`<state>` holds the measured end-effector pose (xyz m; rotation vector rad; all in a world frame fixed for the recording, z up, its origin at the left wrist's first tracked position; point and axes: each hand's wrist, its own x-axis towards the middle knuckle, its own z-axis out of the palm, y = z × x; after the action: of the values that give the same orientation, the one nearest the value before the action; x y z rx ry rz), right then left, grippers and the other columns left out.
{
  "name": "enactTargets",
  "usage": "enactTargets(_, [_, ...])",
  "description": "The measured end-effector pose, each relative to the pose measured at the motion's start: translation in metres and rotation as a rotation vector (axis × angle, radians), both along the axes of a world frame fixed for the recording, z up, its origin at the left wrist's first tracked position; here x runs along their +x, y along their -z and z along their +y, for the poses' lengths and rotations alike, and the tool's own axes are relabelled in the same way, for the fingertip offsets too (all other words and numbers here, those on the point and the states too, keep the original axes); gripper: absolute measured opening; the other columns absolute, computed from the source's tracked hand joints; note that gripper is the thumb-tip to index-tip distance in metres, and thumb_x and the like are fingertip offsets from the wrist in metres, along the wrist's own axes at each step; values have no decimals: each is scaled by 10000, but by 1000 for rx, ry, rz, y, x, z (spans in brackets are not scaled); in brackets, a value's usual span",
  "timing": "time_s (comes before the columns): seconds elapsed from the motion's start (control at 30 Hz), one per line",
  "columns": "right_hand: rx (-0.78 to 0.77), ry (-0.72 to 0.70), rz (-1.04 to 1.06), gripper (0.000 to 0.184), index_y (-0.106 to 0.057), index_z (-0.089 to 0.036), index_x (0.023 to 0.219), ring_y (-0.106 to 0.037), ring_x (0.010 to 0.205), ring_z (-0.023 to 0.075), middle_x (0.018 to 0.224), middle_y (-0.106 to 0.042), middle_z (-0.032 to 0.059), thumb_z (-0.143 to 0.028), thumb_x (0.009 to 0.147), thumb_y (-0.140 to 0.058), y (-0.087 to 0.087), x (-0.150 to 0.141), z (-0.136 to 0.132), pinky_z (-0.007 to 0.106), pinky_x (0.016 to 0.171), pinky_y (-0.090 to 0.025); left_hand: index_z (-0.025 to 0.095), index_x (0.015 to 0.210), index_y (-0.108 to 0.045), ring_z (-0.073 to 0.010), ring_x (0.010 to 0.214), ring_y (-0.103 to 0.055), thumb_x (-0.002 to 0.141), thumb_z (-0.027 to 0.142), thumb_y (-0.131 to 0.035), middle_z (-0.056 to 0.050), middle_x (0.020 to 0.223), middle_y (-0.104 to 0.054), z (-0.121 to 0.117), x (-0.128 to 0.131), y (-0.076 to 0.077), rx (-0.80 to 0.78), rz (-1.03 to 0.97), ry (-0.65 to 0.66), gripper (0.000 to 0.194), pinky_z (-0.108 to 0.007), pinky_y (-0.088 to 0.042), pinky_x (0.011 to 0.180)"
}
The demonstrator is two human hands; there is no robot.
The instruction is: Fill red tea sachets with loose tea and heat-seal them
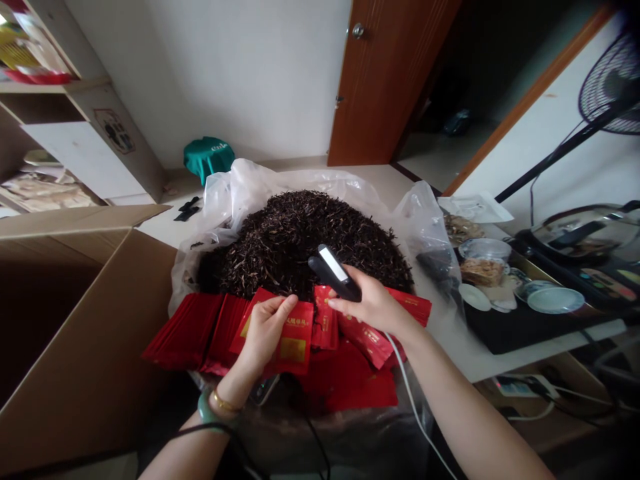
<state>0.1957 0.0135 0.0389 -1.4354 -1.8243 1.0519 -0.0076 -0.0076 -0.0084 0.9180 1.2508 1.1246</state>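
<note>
My left hand (pixel 267 330) pinches a red packet (pixel 295 333) with gold print between thumb and fingers. A black handheld bag sealer (pixel 334 272) with a white strip is gripped in my right hand (pixel 367 303); a white cord runs down by that forearm. The sealer is just above and right of the held packet, apart from it. Rows of upright red packets (pixel 185 330) stand at left, and more red packets (pixel 350 383) lie loosely below and right of my hands. Behind them, a heap of dark tea leaves (pixel 310 227) fills a clear plastic bag (pixel 255 175).
An open cardboard box (pixel 115 287) stands at left. On the right, a table (pixel 540 353) bears a black tray, small dishes (pixel 555 298) and plastic tubs (pixel 485 250). A fan (pixel 613 83), wooden door (pixel 385 80) and green-covered stool (pixel 207 157) are farther back.
</note>
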Motion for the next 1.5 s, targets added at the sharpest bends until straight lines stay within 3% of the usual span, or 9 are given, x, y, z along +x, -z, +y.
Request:
enactTargets(0.2, [147, 182, -418, 529, -499, -186, 1271, -654, 989, 253, 1072, -684, 105, -246, 774, -672, 17, 35, 23, 358, 853, -493, 160, 598, -545, -93, 438, -440, 612, 709, -633, 26, 504, -533, 11, -15, -7, -25, 49, -49, 556, -200, -333, 425])
enactTargets(0.43, [27, 102, -731, 443, -488, -132, 1213, -611, 1064, 254, 1173, -619, 155, -205, 805, -644, 50, 49, 38, 312, 872, -448, 185, 445, -372, -77, 456, -300, 762, 534, -493, 44, 428, -335, 34, -51, -9, 186, 782, -159, 487, -220, -193, 428])
enactTargets(0.7, [58, 130, -799, 527, -488, -102, 1274, -569, 1098, 320, 1159, -598, 199, -186, 783, -658, 52, 36, 37, 414, 913, -433, 136, 584, -637, -123, 495, -486, 758, 594, -547, -3, 518, -571, 18, -33, -12, 330, 395, 63, 497, -214, -371, 466])
enactTargets(0.8, [243, 107, -549, 371, -571, -141, 1198, -602, 1020, 282, 1079, -636, 154, -226, 839, -605, 34, 19, 23, 405, 870, -473, 139, 634, -704, -157, 578, -596, 830, 532, -537, -56, 626, -686, 9, -23, -16, 519, 315, 122, 470, -233, -457, 548])
enactTargets(0.93, [325, -122, 21, 209, -678, -204, 984, -658, 797, 166, 905, -703, 47, -356, 891, -568, 11, -16, -8, 270, 700, -514, 153, 674, -731, -152, 613, -644, 899, 439, -511, -71, 680, -723, 4, -15, -16, 713, 280, 119, 426, -228, -491, 597])
enactTargets(1.07, [437, -112, 156, 175, -686, -185, 778, -622, 639, 133, 713, -687, 26, -307, 873, -606, 7, -37, -27, 239, 617, -492, 161, 684, -727, -146, 614, -645, 916, 400, -503, -64, 671, -714, 3, -11, -12, 779, 315, 153, 402, -224, -491, 598])
enactTargets(1.27, [287, -91, 79, 302, -646, -177, 699, -608, 583, 137, 632, -661, 17, -350, 912, -522, 17, -29, -17, 241, 581, -469, 150, 593, -656, -113, 532, -558, 843, 386, -585, -15, 568, -631, 4, -13, -10, 650, 469, 84, 351, -199, -421, 525])
enactTargets(1.4, [92, -54, -84, 282, -649, -169, 1002, -668, 705, 176, 788, -712, 43, -367, 936, -460, 24, -14, 0, 268, 655, -500, 166, 574, -603, -114, 484, -490, 818, 488, -531, 23, 496, -550, 14, -30, -8, 358, 633, 10, 411, -211, -367, 471])
enactTargets(1.5, [62, -101, -378, 252, -622, -166, 1109, -674, 918, 224, 976, -713, 94, -275, 900, -531, 30, -8, 7, 316, 816, -492, 180, 725, -676, -174, 664, -602, 818, 485, -489, -22, 696, -688, 27, -43, -3, 315, 767, 3, 370, -258, -463, 629])
